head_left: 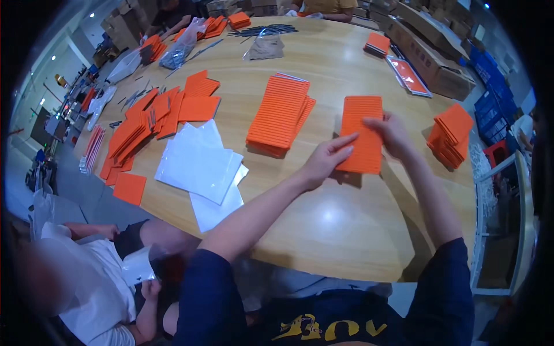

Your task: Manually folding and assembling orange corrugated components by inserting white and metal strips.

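Between my two hands is an orange ribbed rectangular panel [362, 135], held upright lengthwise above the wooden table. My left hand [329, 158] grips its lower left edge, thumb and fingers closed on it. On the right edge, my right hand [391, 134] pinches it with the thumb over the front. To the left stands a stack of similar orange ribbed panels [277, 112], slightly fanned. Another smaller pile of orange panels [452, 135] sits to the right of my right hand.
White plastic bags [199, 161] lie left of the stack. Beyond them spreads a loose heap of orange panels [141, 127]. A long cardboard box [430, 60] occupies the far right edge. A person in a white shirt [95, 277] sits at my left; others are across the table.
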A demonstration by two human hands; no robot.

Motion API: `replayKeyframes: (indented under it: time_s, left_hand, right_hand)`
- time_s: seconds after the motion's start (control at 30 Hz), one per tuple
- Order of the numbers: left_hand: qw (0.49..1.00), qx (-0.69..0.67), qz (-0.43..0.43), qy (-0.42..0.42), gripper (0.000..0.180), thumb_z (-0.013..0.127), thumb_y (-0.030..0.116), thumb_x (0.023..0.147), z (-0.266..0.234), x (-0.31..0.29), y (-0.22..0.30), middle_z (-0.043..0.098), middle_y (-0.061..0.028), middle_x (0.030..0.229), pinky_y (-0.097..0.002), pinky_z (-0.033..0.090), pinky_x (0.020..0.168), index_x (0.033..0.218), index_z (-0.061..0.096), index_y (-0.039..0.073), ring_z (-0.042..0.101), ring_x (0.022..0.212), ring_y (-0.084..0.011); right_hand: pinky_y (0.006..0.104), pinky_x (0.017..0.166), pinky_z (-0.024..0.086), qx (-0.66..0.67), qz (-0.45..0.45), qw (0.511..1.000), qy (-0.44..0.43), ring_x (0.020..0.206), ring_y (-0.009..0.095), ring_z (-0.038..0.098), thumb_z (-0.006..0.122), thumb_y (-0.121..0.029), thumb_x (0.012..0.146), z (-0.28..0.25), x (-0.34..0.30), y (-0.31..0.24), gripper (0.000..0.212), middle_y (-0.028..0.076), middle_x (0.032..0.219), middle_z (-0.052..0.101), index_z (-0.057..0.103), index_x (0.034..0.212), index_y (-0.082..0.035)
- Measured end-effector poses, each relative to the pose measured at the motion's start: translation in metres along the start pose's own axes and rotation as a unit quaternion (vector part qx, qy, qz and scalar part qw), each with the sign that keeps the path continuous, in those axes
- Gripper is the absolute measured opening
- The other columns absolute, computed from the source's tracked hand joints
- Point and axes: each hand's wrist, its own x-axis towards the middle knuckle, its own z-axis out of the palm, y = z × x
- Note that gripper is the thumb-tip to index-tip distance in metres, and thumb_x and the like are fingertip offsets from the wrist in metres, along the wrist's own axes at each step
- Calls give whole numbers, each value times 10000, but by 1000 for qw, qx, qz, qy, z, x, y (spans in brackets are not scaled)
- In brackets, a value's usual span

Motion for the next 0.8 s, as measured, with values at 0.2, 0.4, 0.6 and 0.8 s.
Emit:
replayKeyframes:
  time_s: [0.2,0.4,0.6,0.8]
  left_hand:
    - [999,-4,-38,-32,223,560,116,1021,-1,2,-9,673,-83,999,-255,521,593,1209,654,41,642,690,-146]
    - [962,152,217,71,178,553,120,1025,-10,10,-45,641,-66,890,-275,515,654,1158,642,41,612,708,-156]
    - [996,41,14,-72,191,562,110,1013,-2,15,-5,568,-79,1164,-276,488,701,913,683,1,588,781,-167]
    - [993,50,106,-22,168,554,88,1015,-19,6,-9,550,-73,1035,-292,494,702,870,585,8,578,780,-175]
  right_hand:
    - [230,632,512,-31,-205,974,89,771,107,655,723,-215,928,10,152,-104,300,79,916,697,649,1137,-13]
    - [397,741,574,-304,-305,873,228,860,299,681,673,-204,915,145,355,-110,406,141,1084,701,596,1298,-91]
    - [402,742,555,-491,-345,760,252,861,335,680,695,-177,845,110,534,-95,475,177,1077,720,609,1300,-71]
    - [418,753,550,-486,-298,806,158,840,366,678,685,-164,835,211,501,-53,419,192,1033,732,652,1234,-40]
